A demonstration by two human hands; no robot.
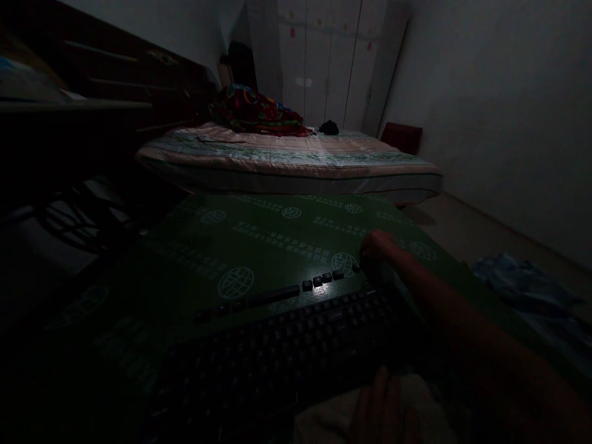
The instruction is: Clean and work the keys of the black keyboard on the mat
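Observation:
The room is very dark. A black keyboard (287, 351) lies on a green mat printed with globe marks (235, 246). Beyond its far edge, a row of loose black keycaps (319, 280) and a long bar key (272, 296) sit on the mat. My right hand (377, 246) reaches over the keyboard to the right end of that row, fingers curled down at the last keycap. What they pinch is hidden. My left hand (383, 404) lies at the bottom edge, fingers stretched over a pale cloth (324, 419).
A bed (287, 160) with a striped sheet stands behind the mat, with a colourful bundle (259, 111) and a small dark object (329, 127) on it. Dark furniture (92, 92) fills the left. White wardrobe doors (324, 61) are at the back. Blue fabric (522, 280) lies on the floor at right.

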